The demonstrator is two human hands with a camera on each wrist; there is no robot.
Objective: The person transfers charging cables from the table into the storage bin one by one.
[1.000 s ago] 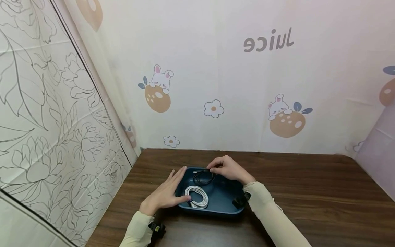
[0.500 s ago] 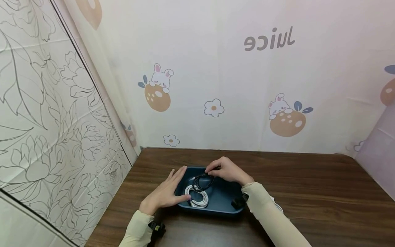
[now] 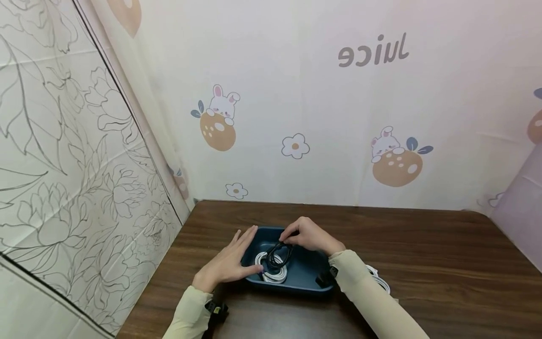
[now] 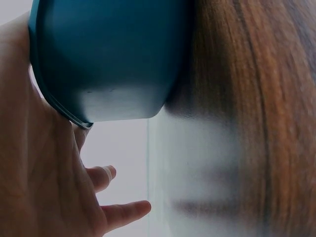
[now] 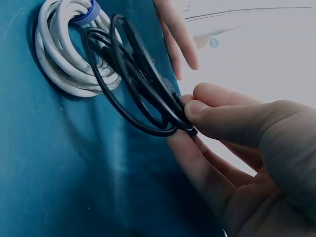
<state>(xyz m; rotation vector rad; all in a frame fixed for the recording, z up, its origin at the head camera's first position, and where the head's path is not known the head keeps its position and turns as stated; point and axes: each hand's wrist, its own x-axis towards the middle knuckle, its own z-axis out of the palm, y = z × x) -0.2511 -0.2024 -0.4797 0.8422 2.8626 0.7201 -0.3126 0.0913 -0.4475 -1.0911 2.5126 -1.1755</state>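
Setting a cable into the tray looks like the step in hand. Brown tabletop (image 3: 444, 254) fills the lower half of the head view; blue tray (image 3: 304, 270) sits on it, lower center. Left hand (image 3: 230, 263) is at the tray's left end, fingers extended and apart, thumb over the near-left edge; looks like a steadying hold. Right hand (image 3: 312, 235) is above the tray's far side, thumb and fingers clamped on the black cable (image 5: 153, 94). White coil (image 3: 275, 277) lies in the tray's left part; spare white cable (image 3: 379, 280) is on the table by the right sleeve. Black cable's loops extend up and left from the fingertips in the right wrist view, overlapping the white coil; can't tell if they touch. Next move likely calls for lowering, then releasing without snagging the blue tie (image 5: 88, 14).
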